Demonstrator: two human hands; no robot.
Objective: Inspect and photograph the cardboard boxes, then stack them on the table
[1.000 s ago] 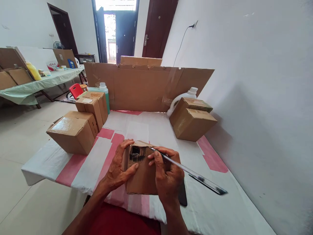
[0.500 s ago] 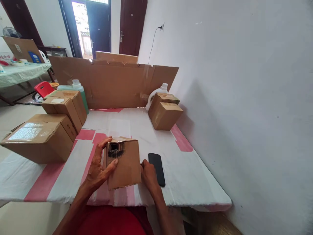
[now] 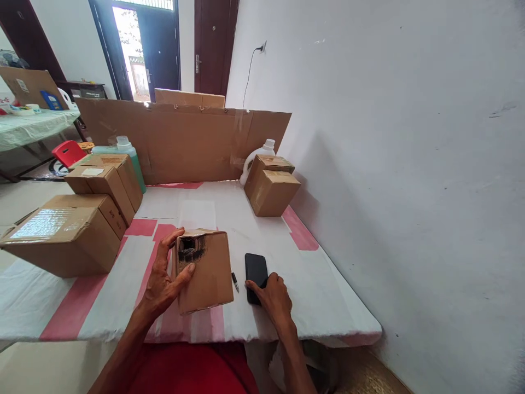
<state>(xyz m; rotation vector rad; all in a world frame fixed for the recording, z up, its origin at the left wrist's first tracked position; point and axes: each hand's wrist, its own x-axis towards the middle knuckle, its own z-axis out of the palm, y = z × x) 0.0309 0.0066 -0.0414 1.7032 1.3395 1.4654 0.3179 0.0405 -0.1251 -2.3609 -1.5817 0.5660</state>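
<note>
My left hand (image 3: 166, 276) grips the left side of a small cardboard box (image 3: 209, 276), thumb across its front face and fingers behind the edge. A dark hole with black scribbled marks shows at the box's upper left. My right hand (image 3: 274, 295) has its thumb and fingers closed around the lower end of a black smartphone (image 3: 256, 268), which lies on the table. Between box and phone lies a pen (image 3: 235, 281), dark with a silver tip, touched by neither hand.
Several cardboard boxes (image 3: 61, 235) stand at the left, with a green jug (image 3: 135, 164) behind them. More boxes (image 3: 274, 191) and a white jug (image 3: 250, 163) stand at the back right. A tall cardboard sheet (image 3: 184, 142) closes the table's far side. A wall (image 3: 389, 191) rises on the right.
My right hand has let go of the pen, now lying beside the box, and moved right onto the smartphone. My left hand keeps its grip on the box.
</note>
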